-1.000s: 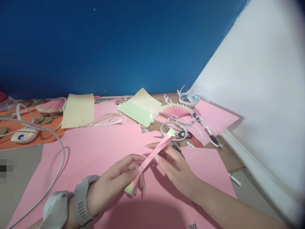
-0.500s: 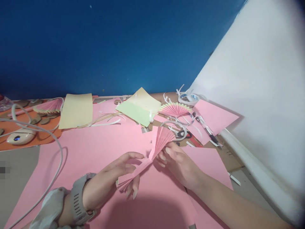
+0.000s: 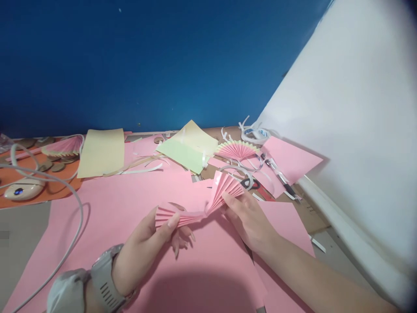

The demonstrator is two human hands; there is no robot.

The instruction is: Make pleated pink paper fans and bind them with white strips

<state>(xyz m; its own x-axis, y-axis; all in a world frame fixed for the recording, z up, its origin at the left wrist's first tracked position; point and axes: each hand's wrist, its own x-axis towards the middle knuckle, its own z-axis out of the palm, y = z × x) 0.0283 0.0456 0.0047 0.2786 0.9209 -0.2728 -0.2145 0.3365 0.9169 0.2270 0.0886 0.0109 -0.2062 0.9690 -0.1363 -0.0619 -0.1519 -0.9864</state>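
A pleated pink paper fan is held between both hands, pinched narrow at its middle and spread into a wing on each side. My left hand grips the left wing, thumb on top and fingers beneath. The right wing is pinched by my right hand, its thumb lying over the pleats. Under both hands lies a large sheet of pink paper. Just beyond the right hand, a pair of scissors with red and black handles is partly hidden.
A finished-looking pink and yellow fan, a pen and tape rolls lie at the back right. Yellow paper and a green-yellow sheet are behind. At left, a white corded device rests on orange paper, its cable running forward.
My left hand has turned, bringing its thumb on top of the left wing. That wing has swung up and flattened out. The right wing is fanned wider toward me.
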